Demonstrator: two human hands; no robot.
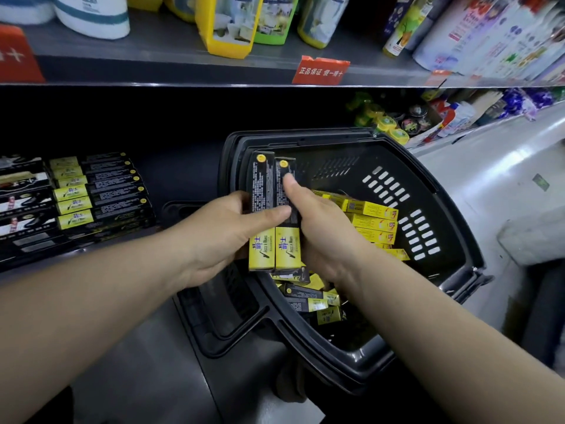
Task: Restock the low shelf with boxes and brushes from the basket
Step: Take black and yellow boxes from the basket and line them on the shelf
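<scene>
while both hands meet over the basket [443, 209], they hold two long boxes [262, 206] side by side, black at the far end and yellow at the near end. the left hand [223, 237] grips the pair from the left, its thumb laid across the black faces of both. the right hand [327, 234] grips from the right, fingers curled out of sight behind and its thumb pressed on the right box. the pair points away from the person, above the basket's near-left part and clear of what lies inside.

below and to the right, loose boxes [374, 223] of the same yellow and black lie in the basket, some stacked flat by the slotted wall, others tumbled near the front corner. the basket is dark grey plastic and sits just right of the low shelf [27, 266]. on that shelf, well to the left of the hands, stocked rows [104, 194] of like boxes lie flat in neat ranks.

above runs an upper shelf [171, 47] with paper rolls, bright yellow and green packs and a red tag [319, 70] on its edge. a pale glossy floor [489, 166] stretches away at the right, past small round tins [394, 127].
</scene>
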